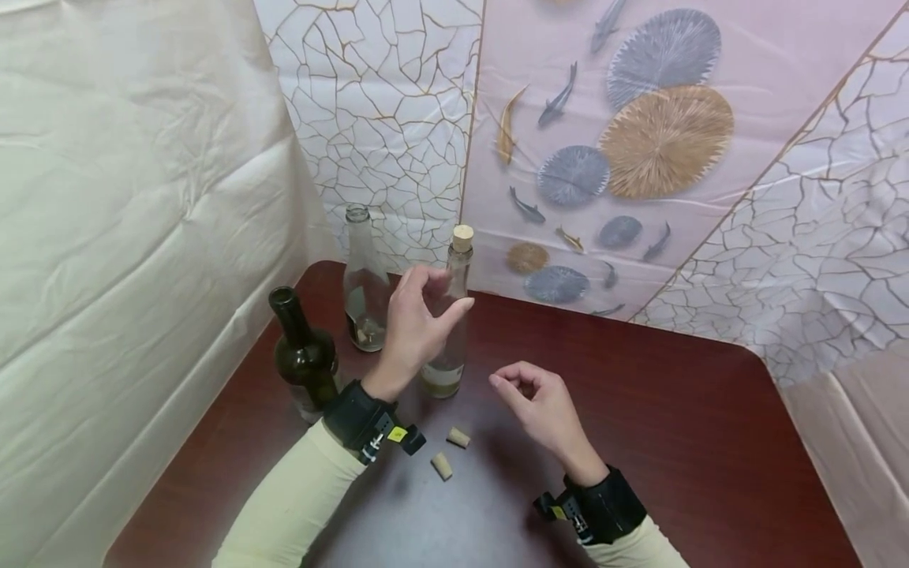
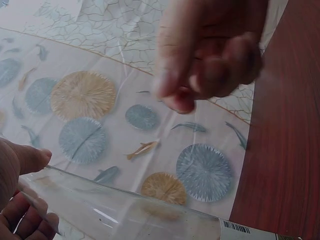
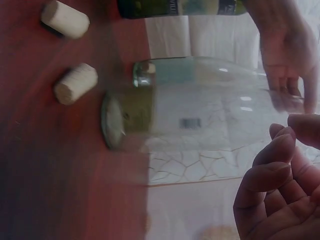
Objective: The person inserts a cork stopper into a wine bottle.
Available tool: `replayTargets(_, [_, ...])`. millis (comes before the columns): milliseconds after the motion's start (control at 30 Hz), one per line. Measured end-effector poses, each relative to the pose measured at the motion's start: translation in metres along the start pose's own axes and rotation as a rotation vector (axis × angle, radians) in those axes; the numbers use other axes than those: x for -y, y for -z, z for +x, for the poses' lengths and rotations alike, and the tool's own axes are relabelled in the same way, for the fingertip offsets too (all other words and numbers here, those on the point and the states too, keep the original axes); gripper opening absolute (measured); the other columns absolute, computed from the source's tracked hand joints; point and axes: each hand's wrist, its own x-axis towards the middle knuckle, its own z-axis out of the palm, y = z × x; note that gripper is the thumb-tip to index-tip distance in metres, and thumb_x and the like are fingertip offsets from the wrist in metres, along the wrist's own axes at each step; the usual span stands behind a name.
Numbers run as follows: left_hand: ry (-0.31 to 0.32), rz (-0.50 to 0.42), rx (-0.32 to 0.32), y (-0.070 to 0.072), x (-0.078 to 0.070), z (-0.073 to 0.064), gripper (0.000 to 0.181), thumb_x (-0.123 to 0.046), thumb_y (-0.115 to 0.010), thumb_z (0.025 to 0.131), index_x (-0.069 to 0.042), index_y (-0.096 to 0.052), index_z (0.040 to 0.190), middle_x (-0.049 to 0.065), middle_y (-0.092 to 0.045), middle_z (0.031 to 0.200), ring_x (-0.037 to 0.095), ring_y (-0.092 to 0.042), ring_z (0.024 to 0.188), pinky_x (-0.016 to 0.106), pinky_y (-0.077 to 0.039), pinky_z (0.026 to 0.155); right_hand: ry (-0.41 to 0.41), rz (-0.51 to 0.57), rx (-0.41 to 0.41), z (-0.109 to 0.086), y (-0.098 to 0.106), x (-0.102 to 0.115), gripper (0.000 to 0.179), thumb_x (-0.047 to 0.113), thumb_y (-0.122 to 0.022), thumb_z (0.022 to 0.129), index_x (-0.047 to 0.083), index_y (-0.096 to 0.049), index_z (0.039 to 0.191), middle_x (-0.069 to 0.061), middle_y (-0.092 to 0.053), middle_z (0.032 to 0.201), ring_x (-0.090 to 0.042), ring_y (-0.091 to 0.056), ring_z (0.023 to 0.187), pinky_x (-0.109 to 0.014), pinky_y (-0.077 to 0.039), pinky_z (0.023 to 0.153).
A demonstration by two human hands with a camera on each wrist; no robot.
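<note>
Right hand (image 1: 545, 404) curled near corked bottle (image 1: 451, 347)

At centre, a cork (image 1: 462, 239) is showing tan; left, a wine bottle (image 1: 307, 359) is gleaming dark green; upper right, koi (image 1: 506, 134) are patterning pink cloth (image 1: 760, 118).

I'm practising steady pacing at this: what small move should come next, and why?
Probably lower the right hand to a loose cork on the table: that hand appears empty, the clear bottle at the left hand already has a stopper, and the dark bottle stands uncorked.
</note>
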Motion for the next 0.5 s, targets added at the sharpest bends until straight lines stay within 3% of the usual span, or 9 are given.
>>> replayTargets(367, [-0.011, -0.005, 0.051, -0.025, -0.006, 0.008, 0.044, -0.032, -0.081, 0.077, -0.009, -0.063, 0.111, 0.008, -0.062, 0.104, 0.018, -0.059, 0.097, 0.035, -0.050, 0.083, -0.125, 0.037, 0.017, -0.014, -0.008, 0.001, 0.009, 0.014, -0.068, 0.092, 0.007, -0.073, 0.092, -0.002, -0.054, 0.063, -0.008, -0.044, 0.052, -0.022, -0.036, 0.048])
replayTargets(500, [-0.016, -0.014, 0.053, -0.032, -0.008, 0.010, 0.044, -0.032, -0.081, 0.077, -0.009, -0.063, 0.110, 0.008, -0.062, 0.104, 0.018, -0.059, 0.097, 0.035, -0.051, 0.084, -0.113, 0.042, 0.015, -0.013, -0.014, -0.021, 0.009, 0.022, -0.070, 0.090, 0.013, -0.073, 0.090, -0.001, -0.059, 0.065, -0.009, -0.048, 0.053, -0.022, -0.038, 0.048])
